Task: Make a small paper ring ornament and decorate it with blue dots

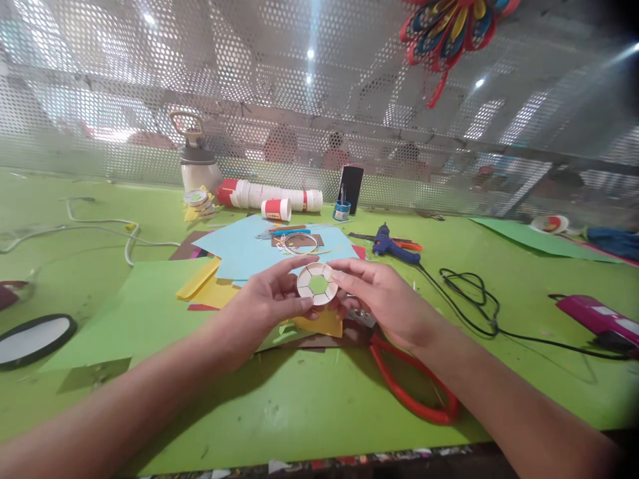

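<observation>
Pinching a white ring (315,269) between left hand (269,296) and right hand (387,289) — closed on its rim — above yellow paper (327,324), near red-handled scissors (434,416).

Both forearms (154,379) angle inward, left grip (267,293) and right grip (387,296) close together, fingers (355,266) curled, thumbs (299,306) extended.

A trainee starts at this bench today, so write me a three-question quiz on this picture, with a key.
1. True or false: the left hand and the right hand hold the white ring between them.
2. What colour is the body of the glue gun? a) yellow b) blue c) white
3. Which lies nearer the person: the glue gun or the red handle?

Key: 1. True. 2. b. 3. The red handle.
</observation>
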`<state>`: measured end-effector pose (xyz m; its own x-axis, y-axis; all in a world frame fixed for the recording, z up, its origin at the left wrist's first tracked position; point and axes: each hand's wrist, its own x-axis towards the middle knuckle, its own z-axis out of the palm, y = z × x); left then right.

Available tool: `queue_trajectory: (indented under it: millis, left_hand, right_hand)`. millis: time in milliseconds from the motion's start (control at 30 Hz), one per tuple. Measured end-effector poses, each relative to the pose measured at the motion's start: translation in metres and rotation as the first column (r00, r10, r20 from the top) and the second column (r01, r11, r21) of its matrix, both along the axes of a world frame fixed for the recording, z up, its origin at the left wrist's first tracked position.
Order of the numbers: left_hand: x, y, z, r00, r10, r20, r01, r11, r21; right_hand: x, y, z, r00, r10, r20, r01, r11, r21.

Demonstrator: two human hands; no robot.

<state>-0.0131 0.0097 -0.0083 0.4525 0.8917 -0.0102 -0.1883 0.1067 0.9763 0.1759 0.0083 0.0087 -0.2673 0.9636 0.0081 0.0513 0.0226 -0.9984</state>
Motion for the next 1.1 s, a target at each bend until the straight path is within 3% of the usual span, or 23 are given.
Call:
queue_trajectory:
  millis: [200,300,433,533,833,1100]
  left_hand:
    - [0.001,0.003,-0.003,0.998,0.011,0.056,-0.01,1.0,-0.018]
    - [0.001,0.006,-0.006,0.995,0.018,0.095,-0.017,1.0,-0.011]
    - [0.002,0.006,-0.009,0.992,0.026,0.12,-0.024,1.0,-0.016]
    - [0.002,0.006,-0.012,0.991,0.013,0.13,-0.012,1.0,-0.009]
    - [0.0,0.002,-0.003,0.997,0.012,0.075,-0.011,1.0,-0.016]
    - [0.0,0.004,-0.004,0.997,0.046,0.056,-0.045,0.999,-0.016]
  right_hand:
    - [0.001,-0.003,0.002,0.998,0.01,0.056,-0.013,0.998,0.057]
    - [0.001,-0.007,0.002,0.981,-0.007,0.191,-0.027,0.984,0.174]
    - [-0.002,-0.009,-0.002,0.9,-0.111,0.422,-0.077,0.911,0.405]
    - [-0.004,-0.006,-0.007,0.844,-0.206,0.495,-0.095,0.851,0.516]
    - [-0.001,0.003,-0.012,0.847,-0.185,0.498,-0.087,0.877,0.473]
    - [-0.001,0.002,-0.01,0.852,-0.182,0.491,-0.085,0.877,0.473]
